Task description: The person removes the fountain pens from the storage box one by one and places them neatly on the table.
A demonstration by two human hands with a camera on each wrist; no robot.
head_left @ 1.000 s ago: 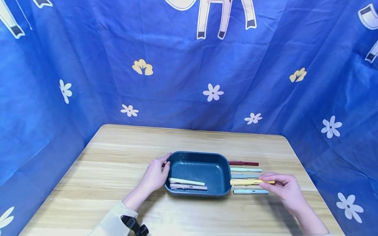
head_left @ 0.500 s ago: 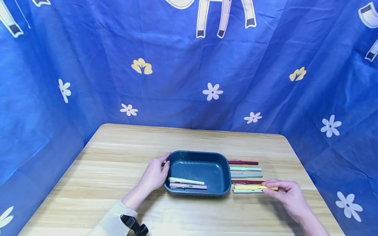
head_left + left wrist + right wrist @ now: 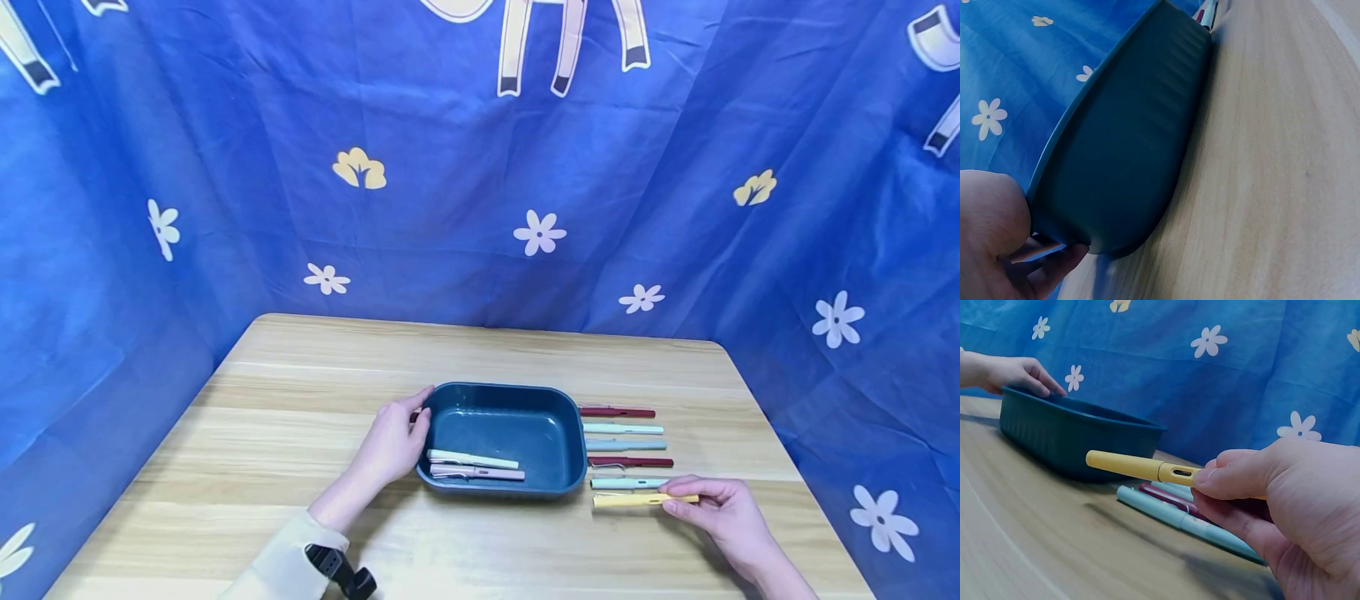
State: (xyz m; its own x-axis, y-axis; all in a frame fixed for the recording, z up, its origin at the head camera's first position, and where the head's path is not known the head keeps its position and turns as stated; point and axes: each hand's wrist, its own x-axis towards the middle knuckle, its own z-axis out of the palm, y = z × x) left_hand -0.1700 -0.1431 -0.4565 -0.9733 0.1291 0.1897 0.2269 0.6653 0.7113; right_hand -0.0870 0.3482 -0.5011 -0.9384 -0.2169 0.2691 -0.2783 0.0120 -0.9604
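My right hand (image 3: pixel 723 517) pinches a yellow pen (image 3: pixel 630 500) near one end between thumb and fingers. The right wrist view shows the pen raised over the wood, its shadow below. Just behind it lies a mint pen (image 3: pixel 622 483). Farther back in the row are a dark red pen (image 3: pixel 637 462), a blue pen (image 3: pixel 630 445), a pale mint pen (image 3: pixel 626 429) and another dark red pen (image 3: pixel 618 412). My left hand (image 3: pixel 393 437) grips the left end of a dark teal tray (image 3: pixel 498 425). Inside that tray lie a whitish pen (image 3: pixel 472 459) and a lilac pen (image 3: pixel 487 474).
Everything stands on a light wooden table (image 3: pixel 337 358). The tray's right end borders the row of pens. A blue curtain (image 3: pixel 450 275) with flowers hangs round the back and sides. A black strap device (image 3: pixel 341 571) sits on the left sleeve.
The right hand has carried the yellow pen toward the front, from over the row to in front of the mint pen. The front dark red pen has come into view. The left hand holds still.
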